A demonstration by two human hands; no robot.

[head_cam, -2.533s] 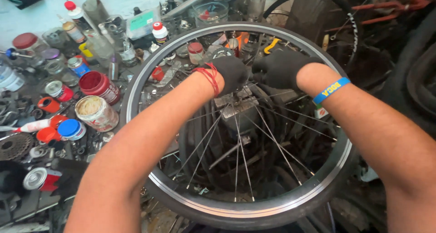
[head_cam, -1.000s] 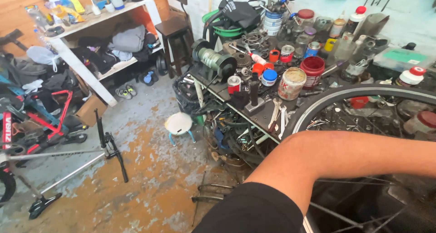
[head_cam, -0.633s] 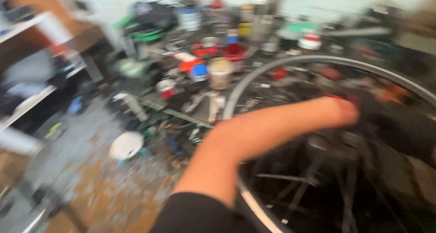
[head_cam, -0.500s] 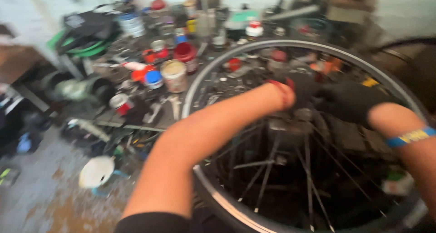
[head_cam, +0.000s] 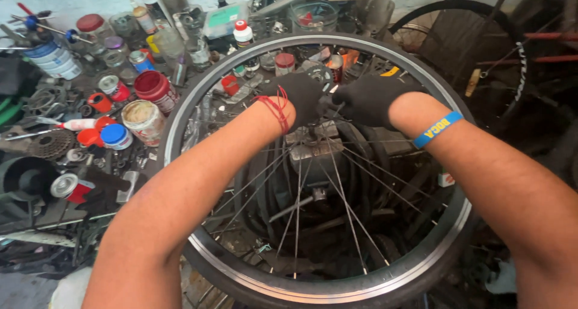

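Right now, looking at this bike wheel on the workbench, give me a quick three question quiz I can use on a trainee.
1. True or false: both gloved hands meet at the middle of the bicycle wheel.
2. Which wrist wears the blue band? A) left B) right C) neither
3. Fill in: the red string is tied round the ___ wrist.

Key
1. True: the left hand and right hand, both in black gloves, come together over the hub area, where the spokes converge.
2. B, the right.
3. Left.
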